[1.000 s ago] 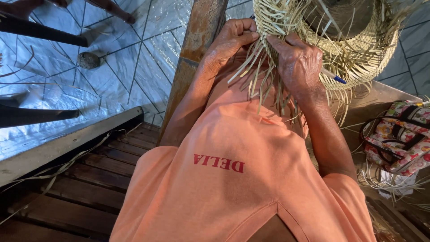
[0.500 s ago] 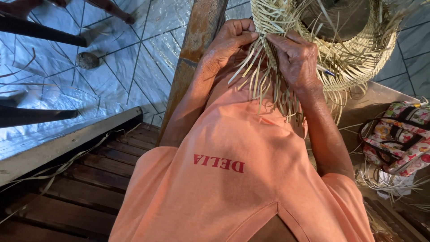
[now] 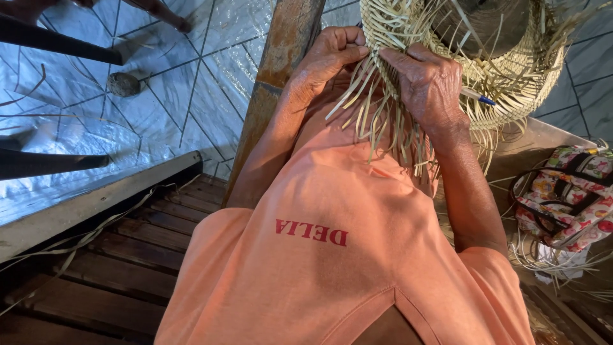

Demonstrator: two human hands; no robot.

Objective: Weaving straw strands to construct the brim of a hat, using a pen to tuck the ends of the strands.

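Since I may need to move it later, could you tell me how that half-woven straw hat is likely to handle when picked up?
The straw hat is probably light: thin open weave. Its loose strands dangle limply, so they would likely flop and snag. The woven rim holds its curve, suggesting some stiffness, though it may crush if squeezed.

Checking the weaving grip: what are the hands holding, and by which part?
Both the left hand and right hand pinch loose straw strands at the unfinished edge of the woven straw hat.

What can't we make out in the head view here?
- Woven straw piece: top cut off by the frame edge.
- Left hand fingertips: curled under, hidden among loose straw strands.
- Right hand fingertips: buried in the weave.
- Floral bag: right side cut off.
- Small round object on the tiled floor: too small to identify.
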